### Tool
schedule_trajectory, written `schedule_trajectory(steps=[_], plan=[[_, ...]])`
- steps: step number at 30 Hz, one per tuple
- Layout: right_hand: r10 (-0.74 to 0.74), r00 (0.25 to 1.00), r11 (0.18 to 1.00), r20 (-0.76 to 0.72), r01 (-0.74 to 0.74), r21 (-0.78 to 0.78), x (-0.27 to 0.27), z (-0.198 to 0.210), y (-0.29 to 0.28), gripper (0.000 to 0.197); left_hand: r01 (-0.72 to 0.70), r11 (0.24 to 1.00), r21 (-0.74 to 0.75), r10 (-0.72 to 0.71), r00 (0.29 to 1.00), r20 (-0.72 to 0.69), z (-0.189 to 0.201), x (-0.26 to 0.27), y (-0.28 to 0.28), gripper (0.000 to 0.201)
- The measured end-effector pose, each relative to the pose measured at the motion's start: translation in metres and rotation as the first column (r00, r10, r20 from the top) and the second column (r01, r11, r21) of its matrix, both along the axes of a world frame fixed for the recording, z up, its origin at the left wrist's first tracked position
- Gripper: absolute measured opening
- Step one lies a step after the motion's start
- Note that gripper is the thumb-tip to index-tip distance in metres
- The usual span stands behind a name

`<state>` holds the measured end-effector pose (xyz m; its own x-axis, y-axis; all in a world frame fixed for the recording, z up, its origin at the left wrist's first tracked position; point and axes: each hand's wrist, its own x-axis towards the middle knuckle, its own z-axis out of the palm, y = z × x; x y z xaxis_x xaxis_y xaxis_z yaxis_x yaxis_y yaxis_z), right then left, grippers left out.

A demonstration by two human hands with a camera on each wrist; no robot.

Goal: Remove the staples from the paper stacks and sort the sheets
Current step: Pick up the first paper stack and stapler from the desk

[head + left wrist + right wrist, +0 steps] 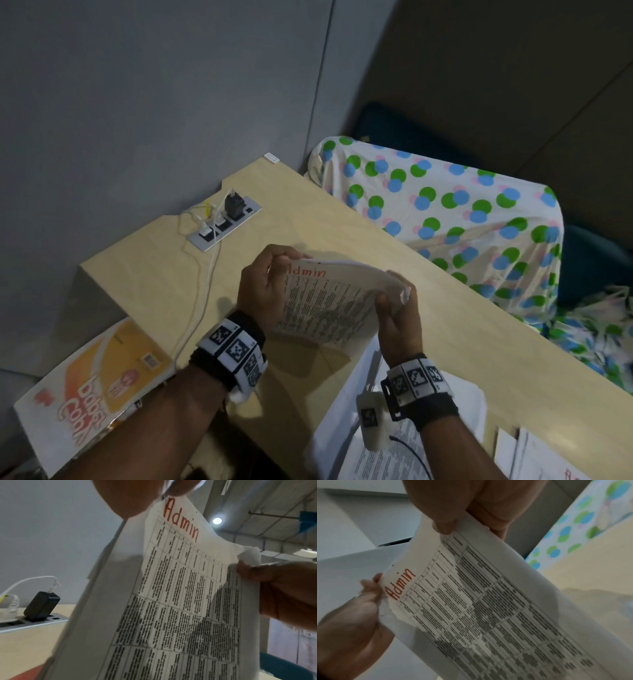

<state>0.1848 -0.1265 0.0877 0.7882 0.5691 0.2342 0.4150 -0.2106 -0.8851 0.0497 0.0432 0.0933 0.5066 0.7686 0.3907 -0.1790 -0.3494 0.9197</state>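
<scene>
Paper stack point(329, 301) marked "Admin" in red sits lifted off the desk point(445, 308), held between both my hands just above its middle. At the far left, a power strip point(224, 219) with plugged chargers lies on the desk, and a printed bag point(92, 387) sits at the near-left edge. My left hand point(263, 287) pinches the top-left corner of the stack, fingers point(130, 497) curled round the spot where I judge the staple to be. My right hand point(400, 318) grips the top-right corner, fingers point(443, 526) clenched on the top sheet, which curls away from the pages beneath. More loose sheets point(394, 445) lie on the desk near right.

Pulling the sheets apart while the corner is fastened could tear the paper; the right corner already looks crumpled. A freed staple could drop unseen onto the desk.

I cannot make out the staple itself: my left fingers cover that corner. The print is too blurred to read, and the near sheets are cut off by the frame.
</scene>
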Motion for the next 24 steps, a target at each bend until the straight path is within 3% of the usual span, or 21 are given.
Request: schedule_trajectory(steps=[1,3,5,8,11,14,17,18,20,21,22,24], plan=[[-0.024,1.000,0.999,-0.013,0.024,-0.039,-0.001,-0.004,0.000,0.068,0.040,0.998,-0.039,-0.039,0.999,0.029,-0.001,-0.001,0.001,0.021],[-0.079,0.996,0.993,-0.029,0.076,-0.090,0.001,-0.011,0.001,0.062,0.158,0.965,-0.210,-0.134,0.983,0.127,-0.008,-0.003,0.002,0.045],[-0.114,0.993,0.987,-0.023,0.110,-0.117,0.001,-0.012,0.002,0.055,0.180,0.934,-0.308,-0.145,0.980,0.135,-0.020,-0.005,0.000,0.062],[-0.133,0.991,0.984,-0.008,0.131,-0.122,0.003,-0.011,0.001,0.045,0.109,0.937,-0.333,-0.090,0.993,0.071,-0.033,-0.007,-0.016,0.045],[-0.117,0.992,0.992,0.049,0.120,-0.049,0.010,-0.007,0.001,0.061,0.010,0.972,-0.237,-0.018,0.999,-0.032,-0.037,-0.006,-0.030,0.011],[-0.081,0.997,0.996,-0.003,0.081,-0.048,0.006,-0.009,0.000,0.074,-0.178,0.918,-0.355,0.128,0.979,-0.160,-0.026,-0.001,-0.032,0.031],[-0.103,0.994,0.991,-0.028,0.100,-0.094,0.002,-0.010,-0.003,0.098,-0.057,0.908,-0.415,0.004,0.992,-0.126,-0.010,-0.002,-0.025,0.022],[-0.127,0.992,0.987,-0.024,0.124,-0.100,0.004,-0.008,-0.004,0.096,-0.003,0.909,-0.417,-0.050,0.992,-0.117,-0.010,-0.005,-0.018,0.024],[-0.159,0.987,0.983,-0.016,0.157,-0.094,0.008,-0.002,-0.008,0.082,-0.010,0.919,-0.394,-0.063,0.983,-0.172,-0.029,-0.012,0.004,0.052],[-0.165,0.986,0.984,-0.010,0.164,-0.076,0.010,0.001,-0.010,0.081,-0.103,0.923,-0.372,-0.009,0.958,-0.287,-0.044,-0.015,0.015,0.061],[-0.171,0.985,0.983,-0.007,0.170,-0.067,0.012,0.004,-0.013,0.082,-0.218,0.931,-0.293,0.051,0.872,-0.486,-0.060,-0.020,0.024,0.073],[-0.206,0.978,0.976,-0.027,0.203,-0.073,0.016,0.004,-0.020,0.076,-0.253,0.966,-0.050,0.096,0.531,-0.842,-0.098,-0.028,0.033,0.093]])
